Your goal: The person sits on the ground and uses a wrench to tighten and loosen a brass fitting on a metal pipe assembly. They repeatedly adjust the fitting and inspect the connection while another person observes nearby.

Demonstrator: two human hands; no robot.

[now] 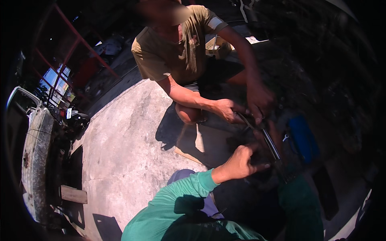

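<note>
The metal rod (271,144) sat just right of your left hand (239,162), with a co-worker's hands (229,111) near its far end. A wrench (286,138) lay farther right, a wooden block (73,194) well left, a box (211,50) beyond.

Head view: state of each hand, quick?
Left hand: partly curled; cannot tell whether it holds anything.
Right hand: in deep shadow by the shiny rod; cannot tell.

And here's the metal rod (272,145), smooth and cylindrical, gleaming in sunlight, tilting down to the right, lower end lost in shadow; a slimmer metal piece (246,121) slants toward its top!
</note>
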